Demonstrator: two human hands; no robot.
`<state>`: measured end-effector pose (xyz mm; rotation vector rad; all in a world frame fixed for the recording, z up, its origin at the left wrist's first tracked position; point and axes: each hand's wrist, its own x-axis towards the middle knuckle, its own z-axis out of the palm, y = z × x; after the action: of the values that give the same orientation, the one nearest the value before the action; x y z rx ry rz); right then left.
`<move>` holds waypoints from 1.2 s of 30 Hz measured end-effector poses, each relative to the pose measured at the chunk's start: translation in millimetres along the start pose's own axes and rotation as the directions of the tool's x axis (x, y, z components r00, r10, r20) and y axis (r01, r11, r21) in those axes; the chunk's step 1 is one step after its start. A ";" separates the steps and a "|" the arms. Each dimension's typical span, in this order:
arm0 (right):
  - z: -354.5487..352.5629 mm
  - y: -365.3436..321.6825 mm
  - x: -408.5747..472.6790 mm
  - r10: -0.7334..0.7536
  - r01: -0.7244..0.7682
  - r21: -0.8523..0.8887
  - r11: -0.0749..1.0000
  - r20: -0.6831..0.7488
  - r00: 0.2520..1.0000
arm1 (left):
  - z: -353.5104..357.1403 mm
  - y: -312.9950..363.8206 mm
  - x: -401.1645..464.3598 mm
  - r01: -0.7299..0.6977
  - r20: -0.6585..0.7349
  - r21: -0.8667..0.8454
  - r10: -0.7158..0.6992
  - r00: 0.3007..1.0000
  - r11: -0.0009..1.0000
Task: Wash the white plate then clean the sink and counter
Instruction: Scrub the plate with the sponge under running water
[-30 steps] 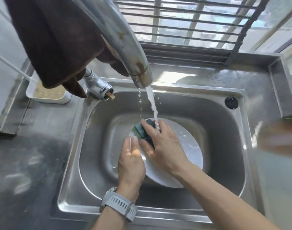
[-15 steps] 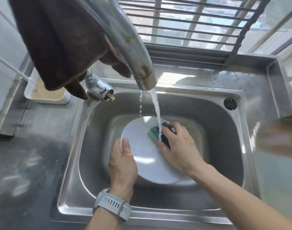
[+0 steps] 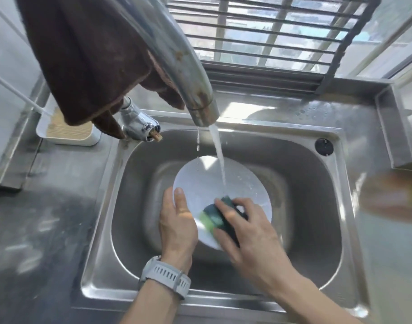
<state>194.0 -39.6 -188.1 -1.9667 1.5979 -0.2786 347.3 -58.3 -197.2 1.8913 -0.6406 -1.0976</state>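
A white plate [image 3: 207, 181] is held tilted inside the steel sink [image 3: 139, 206]. My left hand [image 3: 177, 225] grips the plate's left rim, thumb on its face. My right hand [image 3: 249, 232] presses a dark green sponge [image 3: 215, 217] against the plate's lower part. Water runs from the tap [image 3: 191, 73] onto the plate just above the sponge. The near edge of the plate is hidden behind my hands.
A brown cloth [image 3: 83, 54] hangs over the tap at upper left. A white tray [image 3: 67, 132] sits on the wet steel counter [image 3: 36, 230] left of the sink. A blurred brownish object [image 3: 392, 195] lies at the right edge. A barred window runs behind.
My right hand has dragged the sponge from the plate's upper part down to its lower part. The left hand still holds the rim, and more of the plate's upper face shows.
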 end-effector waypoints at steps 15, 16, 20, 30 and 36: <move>13.6 -30.9 70.6 0.078 -0.059 0.215 0.975 -0.079 0.994 | 15.2 -5.3 -5.9 0.170 0.145 -0.138 -0.150 0.978 0.976; 17.2 -35.9 64.6 0.045 -0.029 0.244 0.969 -0.059 0.997 | 14.9 -7.3 -1.8 0.220 0.165 -0.252 -0.182 0.969 0.942; 13.3 -43.7 35.8 -0.053 0.038 0.202 0.979 0.066 0.996 | 1.9 -5.4 3.0 0.400 0.306 -0.493 -0.277 0.911 0.773; -36.3 9.2 -16.7 -0.150 0.161 -0.061 0.985 0.161 0.976 | -14.5 -3.0 2.5 0.509 0.276 -0.166 -0.455 0.846 0.845; -38.0 60.0 24.1 0.126 -0.130 -0.193 0.972 -0.035 0.991 | -16.9 5.0 -7.8 0.350 0.301 -0.034 -0.324 0.897 0.936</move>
<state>131.7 -80.7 -195.5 -1.9982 1.8177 -0.0950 358.2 -48.2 -184.9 1.8214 -0.4194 -1.6245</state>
